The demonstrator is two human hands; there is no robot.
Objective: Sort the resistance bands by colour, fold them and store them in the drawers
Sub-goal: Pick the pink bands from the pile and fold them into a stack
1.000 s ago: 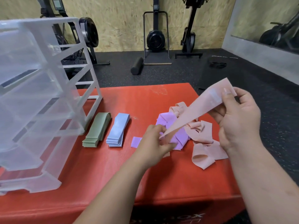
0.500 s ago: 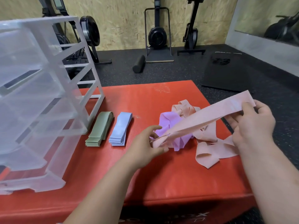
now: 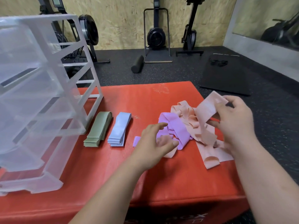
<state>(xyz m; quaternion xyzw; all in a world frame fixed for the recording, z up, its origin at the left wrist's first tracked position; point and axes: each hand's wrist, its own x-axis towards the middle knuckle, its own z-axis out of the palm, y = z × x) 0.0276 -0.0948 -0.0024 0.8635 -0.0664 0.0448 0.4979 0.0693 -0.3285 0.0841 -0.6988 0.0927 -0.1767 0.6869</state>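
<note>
Head camera: a person's right hand [image 3: 234, 123] pinches one end of a peach-pink resistance band [image 3: 208, 109], lifted above the loose pink heap [image 3: 210, 154] on a red padded box [image 3: 161, 178]. The left hand [image 3: 155, 143], slightly blurred, hovers with fingers spread and slack, holding nothing, over the near edge of the tangled purple bands [image 3: 176, 128] that lie against the pink ones. Left of the tangle, two folded stacks lie side by side: blue bands [image 3: 119, 129] and, just beside them, green bands [image 3: 98, 129], the green stack next to a translucent plastic drawer unit [image 3: 40, 94] that stands on the box's left side. White lettering on the box's front face is cut off at the frame's bottom edge and cannot be read; a scuffed pale mark shows near its far edge. Beyond lies speckled black rubber flooring [image 3: 169, 73], with a black foam roller [image 3: 137, 63], a dark mat [image 3: 226, 76] and upright rowing machines [image 3: 156, 34] parked against a chipboard wall [image 3: 123, 21]. A mirror [image 3: 267, 21] hangs on the right.
</note>
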